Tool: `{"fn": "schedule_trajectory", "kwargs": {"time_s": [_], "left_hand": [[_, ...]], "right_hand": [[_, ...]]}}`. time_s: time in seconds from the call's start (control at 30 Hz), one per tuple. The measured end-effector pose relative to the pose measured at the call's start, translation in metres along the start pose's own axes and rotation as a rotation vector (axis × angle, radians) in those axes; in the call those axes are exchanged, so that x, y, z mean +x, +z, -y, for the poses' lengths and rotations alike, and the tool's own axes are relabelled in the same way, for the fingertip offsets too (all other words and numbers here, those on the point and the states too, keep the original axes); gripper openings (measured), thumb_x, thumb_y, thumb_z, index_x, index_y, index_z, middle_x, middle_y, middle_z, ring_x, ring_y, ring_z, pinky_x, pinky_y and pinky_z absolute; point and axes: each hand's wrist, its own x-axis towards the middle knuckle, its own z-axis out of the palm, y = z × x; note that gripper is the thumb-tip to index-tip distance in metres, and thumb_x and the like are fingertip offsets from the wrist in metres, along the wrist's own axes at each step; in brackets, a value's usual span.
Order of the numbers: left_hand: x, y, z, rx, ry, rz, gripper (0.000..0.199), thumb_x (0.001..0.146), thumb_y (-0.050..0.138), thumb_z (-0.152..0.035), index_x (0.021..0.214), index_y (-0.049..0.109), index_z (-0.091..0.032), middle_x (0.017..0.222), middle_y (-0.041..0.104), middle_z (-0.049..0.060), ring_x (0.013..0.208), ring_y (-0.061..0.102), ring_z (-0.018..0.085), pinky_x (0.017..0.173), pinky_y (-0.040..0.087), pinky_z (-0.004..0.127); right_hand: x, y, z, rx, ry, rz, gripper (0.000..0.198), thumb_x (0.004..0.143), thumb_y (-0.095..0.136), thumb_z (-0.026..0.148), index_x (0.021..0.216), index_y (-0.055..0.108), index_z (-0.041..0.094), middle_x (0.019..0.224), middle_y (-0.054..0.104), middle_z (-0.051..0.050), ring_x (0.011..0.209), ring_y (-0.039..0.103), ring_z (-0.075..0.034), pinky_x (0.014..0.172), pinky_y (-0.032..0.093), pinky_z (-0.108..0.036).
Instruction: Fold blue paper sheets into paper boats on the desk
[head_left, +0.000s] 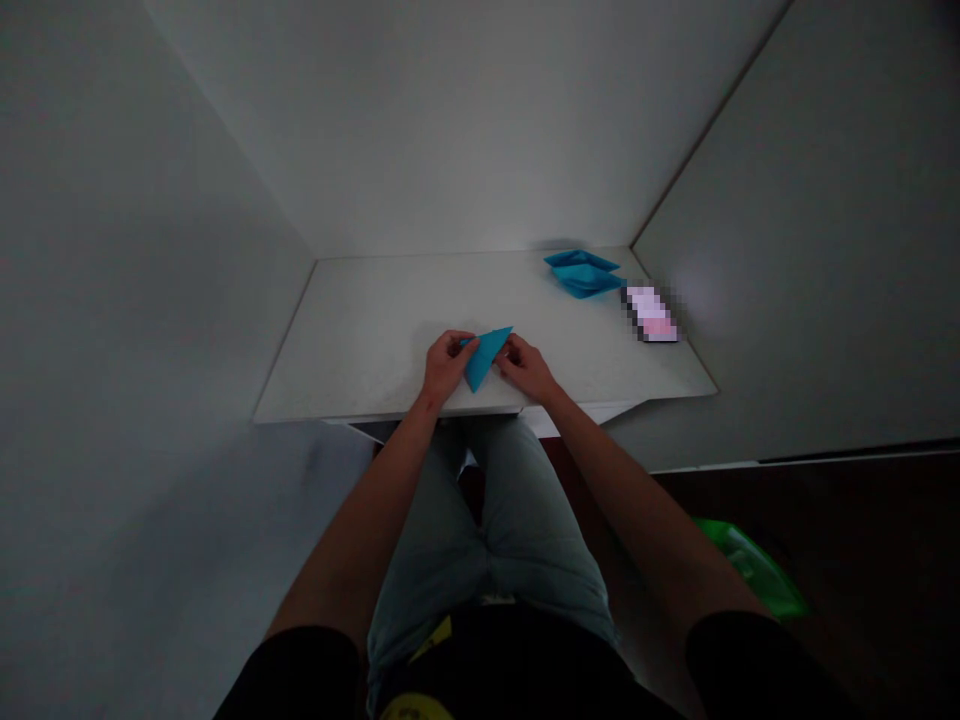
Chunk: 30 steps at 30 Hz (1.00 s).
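Pinching a folded blue paper (486, 358) at its left edge, the left hand (448, 362) has its thumb laid over the near face and its other fingers bent behind, nearly closed. The right hand (527, 368) is at the paper's right edge, fingers curled and their tips touching it; whether they grip it or only press against it, I cannot tell. The paper is a narrow, pointed shape, one corner aimed far and right, another toward the near edge. It is held between the two hands over the near middle of the white tabletop (360, 325).

At the far right of the tabletop are more blue folded paper shapes (581, 280), pointed at their ends and close together. Just to their right, nearer, lies a phone (651, 312) with a lit, pixelated screen. Beyond the tabletop's far edge rises a pale wall (465, 130). Something bright green (754, 570) shows at the near right, partly behind the right forearm (637, 480).
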Motion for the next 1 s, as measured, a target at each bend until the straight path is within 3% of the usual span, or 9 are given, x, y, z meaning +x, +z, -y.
{"fn": "schedule_trajectory", "kwargs": {"time_s": [0.1, 0.2, 0.33, 0.43, 0.57, 0.67, 0.8, 0.9, 1.0], "left_hand": [[-0.003, 0.002, -0.004, 0.054, 0.031, 0.079, 0.031, 0.097, 0.082, -0.051, 0.107, 0.083, -0.022, 0.096, 0.081, 0.006, 0.080, 0.070, 0.018, 0.075, 0.059, 0.032], [-0.007, 0.005, -0.010, 0.169, 0.156, 0.157, 0.027, 0.099, 0.081, -0.046, 0.113, 0.084, -0.023, 0.115, 0.082, 0.009, 0.100, 0.075, 0.023, 0.093, 0.062, 0.039], [-0.010, 0.007, -0.012, 0.343, 0.286, 0.221, 0.043, 0.087, 0.094, -0.038, 0.126, 0.083, -0.026, 0.126, 0.079, 0.011, 0.120, 0.072, 0.030, 0.114, 0.056, 0.050], [-0.010, 0.007, -0.007, 0.302, 0.232, 0.175, 0.043, 0.087, 0.089, -0.025, 0.129, 0.082, -0.024, 0.136, 0.068, 0.012, 0.107, 0.072, 0.024, 0.102, 0.062, 0.043], [-0.008, 0.007, -0.002, 0.198, 0.133, 0.092, 0.044, 0.093, 0.069, -0.011, 0.135, 0.079, -0.024, 0.128, 0.061, 0.009, 0.087, 0.068, 0.015, 0.081, 0.063, 0.031], [-0.007, 0.006, -0.001, 0.170, 0.165, 0.050, 0.049, 0.093, 0.064, -0.005, 0.136, 0.078, -0.024, 0.127, 0.060, 0.010, 0.090, 0.068, 0.016, 0.081, 0.063, 0.030], [-0.004, 0.001, 0.000, 0.127, 0.181, 0.017, 0.037, 0.092, 0.065, -0.006, 0.120, 0.081, -0.023, 0.128, 0.065, 0.012, 0.106, 0.071, 0.021, 0.087, 0.065, 0.033], [-0.004, -0.007, 0.001, 0.058, 0.144, 0.118, 0.029, 0.092, 0.074, -0.015, 0.119, 0.082, -0.023, 0.139, 0.069, 0.013, 0.119, 0.072, 0.024, 0.097, 0.065, 0.038], [-0.007, -0.012, 0.002, 0.010, 0.054, 0.286, 0.041, 0.088, 0.088, -0.032, 0.127, 0.080, -0.022, 0.138, 0.075, 0.013, 0.104, 0.077, 0.023, 0.097, 0.065, 0.041]], "right_hand": [[0.001, 0.001, -0.002, -0.069, 0.017, -0.043, 0.042, 0.095, 0.070, 0.042, 0.132, 0.074, 0.022, 0.091, 0.079, -0.004, 0.076, 0.071, -0.022, 0.075, 0.059, -0.037], [0.003, 0.001, -0.002, -0.090, 0.016, -0.099, 0.040, 0.096, 0.066, 0.040, 0.132, 0.074, 0.022, 0.102, 0.083, -0.007, 0.086, 0.075, -0.025, 0.083, 0.062, -0.040], [0.005, -0.002, 0.000, -0.075, -0.047, -0.144, 0.036, 0.097, 0.066, 0.038, 0.128, 0.076, 0.023, 0.112, 0.084, -0.007, 0.097, 0.076, -0.027, 0.093, 0.062, -0.042], [0.005, -0.004, 0.002, -0.077, -0.067, -0.102, 0.041, 0.101, 0.066, 0.044, 0.136, 0.077, 0.024, 0.112, 0.083, -0.006, 0.085, 0.072, -0.023, 0.086, 0.061, -0.038], [0.003, -0.004, 0.004, -0.090, -0.118, -0.079, 0.054, 0.098, 0.071, 0.040, 0.151, 0.072, 0.027, 0.117, 0.079, -0.007, 0.070, 0.061, -0.016, 0.075, 0.059, -0.034], [0.003, -0.004, 0.001, -0.077, -0.158, -0.087, 0.059, 0.094, 0.072, 0.034, 0.153, 0.070, 0.028, 0.118, 0.075, -0.007, 0.067, 0.058, -0.014, 0.071, 0.058, -0.033], [0.004, -0.006, -0.004, -0.037, -0.120, -0.136, 0.037, 0.097, 0.065, 0.033, 0.130, 0.078, 0.025, 0.119, 0.077, -0.008, 0.071, 0.063, -0.016, 0.072, 0.059, -0.034], [0.004, -0.008, -0.009, -0.001, -0.064, -0.172, 0.029, 0.097, 0.059, 0.032, 0.118, 0.078, 0.024, 0.105, 0.079, -0.006, 0.073, 0.067, -0.019, 0.075, 0.060, -0.036], [0.006, -0.008, -0.014, 0.054, -0.023, -0.220, 0.028, 0.096, 0.057, 0.034, 0.112, 0.078, 0.025, 0.096, 0.078, -0.005, 0.077, 0.069, -0.020, 0.077, 0.061, -0.037]]}}
